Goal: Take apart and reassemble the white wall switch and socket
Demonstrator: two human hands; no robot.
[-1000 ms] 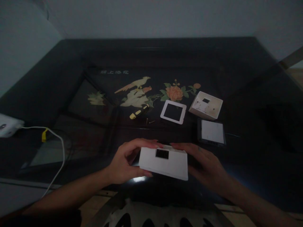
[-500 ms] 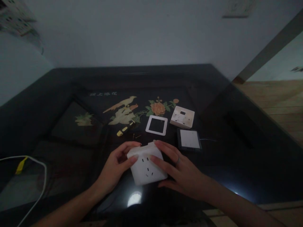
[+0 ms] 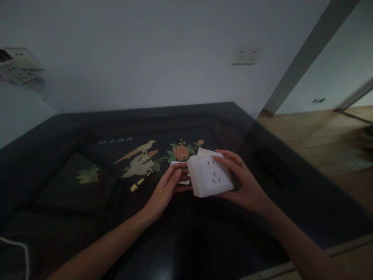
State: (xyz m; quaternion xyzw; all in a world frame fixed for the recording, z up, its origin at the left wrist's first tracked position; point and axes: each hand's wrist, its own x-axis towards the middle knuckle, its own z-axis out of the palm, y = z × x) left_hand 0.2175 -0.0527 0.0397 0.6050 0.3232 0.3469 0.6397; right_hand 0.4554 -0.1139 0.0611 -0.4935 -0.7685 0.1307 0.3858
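A white wall socket [image 3: 214,175] with several slots in its face is raised above the dark table, tilted, its left side showing. My right hand [image 3: 241,179] grips it from the right, fingers along the top edge and front, thumb low. My left hand [image 3: 171,181] is at its left side, with curled fingers reaching the edge; the fingertips are partly hidden. Behind the left fingers, parts of a white square frame [image 3: 177,163] show. A white piece [image 3: 204,151] sticks out behind the socket's top, mostly covered. To the left lies a yellow and black tool [image 3: 140,181], perhaps a screwdriver.
The glossy black table [image 3: 163,241] carries a bird and flower inlay. A dark oblong object [image 3: 274,165] lies at the right. A white cable [image 3: 20,244] runs at the lower left. On the wall behind is a double socket [image 3: 246,56], with more sockets [image 3: 21,66] at the left.
Both hands and the socket have moved up and right, and the socket has turned so its left side shows. They now cover the dark-rimmed piece and much of the frame. The view has shifted too.
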